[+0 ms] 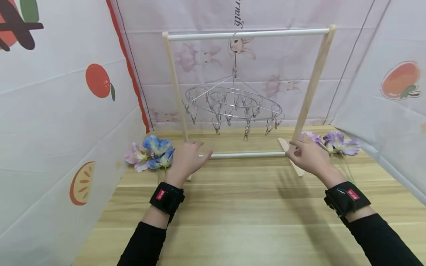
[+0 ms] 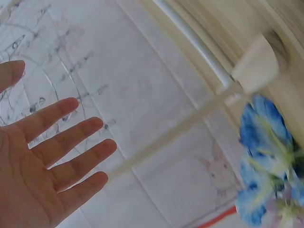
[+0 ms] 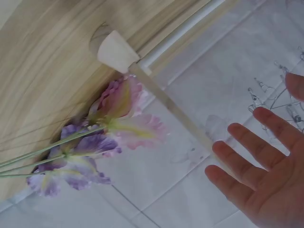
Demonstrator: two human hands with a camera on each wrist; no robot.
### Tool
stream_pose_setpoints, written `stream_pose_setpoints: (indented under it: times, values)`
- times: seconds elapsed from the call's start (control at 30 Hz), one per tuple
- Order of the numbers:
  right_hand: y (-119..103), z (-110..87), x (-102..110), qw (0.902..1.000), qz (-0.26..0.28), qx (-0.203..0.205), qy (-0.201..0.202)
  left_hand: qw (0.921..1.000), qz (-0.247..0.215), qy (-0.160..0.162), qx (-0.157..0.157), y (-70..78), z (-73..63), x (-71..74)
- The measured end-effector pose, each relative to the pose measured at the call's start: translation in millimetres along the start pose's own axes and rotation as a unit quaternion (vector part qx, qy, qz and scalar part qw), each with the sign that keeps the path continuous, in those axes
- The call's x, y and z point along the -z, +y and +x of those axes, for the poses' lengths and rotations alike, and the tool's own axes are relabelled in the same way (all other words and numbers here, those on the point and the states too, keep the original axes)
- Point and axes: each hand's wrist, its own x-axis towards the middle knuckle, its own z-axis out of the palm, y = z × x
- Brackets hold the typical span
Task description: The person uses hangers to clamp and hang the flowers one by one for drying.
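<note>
A drying rack of wooden posts and white rods stands on the table, its left post (image 1: 175,85) and right post (image 1: 314,81) leaning slightly outward. From the top rod (image 1: 206,36) hangs a round wire hanger (image 1: 233,116) with several small metal clips around its rings. My left hand (image 1: 188,157) overlaps the foot of the left post in the head view; its fingers are spread and straight in the left wrist view. Over by the right post's foot is my right hand (image 1: 309,155), with extended, parted fingers (image 3: 273,154) in the right wrist view. Neither palm holds anything.
Blue and pink artificial flowers (image 1: 159,149) lie left of the rack. Purple flowers (image 1: 339,143) with thin green stems lie on its right. A lower rod (image 1: 246,155) joins the feet. Printed cloth walls (image 1: 43,122) enclose the wooden table (image 1: 239,221) at back and sides.
</note>
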Motion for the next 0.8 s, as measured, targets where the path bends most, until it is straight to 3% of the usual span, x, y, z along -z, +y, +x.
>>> stream_pose_setpoints:
  times: [0.3,0.5,0.63,0.8]
  values:
    - [37.1,-7.0,12.9,0.9975,-0.025,-0.041,-0.051,0.9985,-0.032,-0.029,-0.033,50.3,17.2,-25.0]
    - [66.9,-13.5,22.9,0.9935,-0.01,-0.072,-0.087,0.9936,-0.069,-0.055,-0.07,94.5,31.9,-42.0]
    - [88.4,-19.7,24.6,0.9909,0.011,-0.089,-0.101,0.982,-0.138,-0.097,-0.085,123.8,40.6,-54.2]
    - [113.9,-29.4,24.5,0.9865,0.017,-0.113,-0.117,0.9562,-0.239,-0.151,-0.075,160.9,50.3,-77.2]
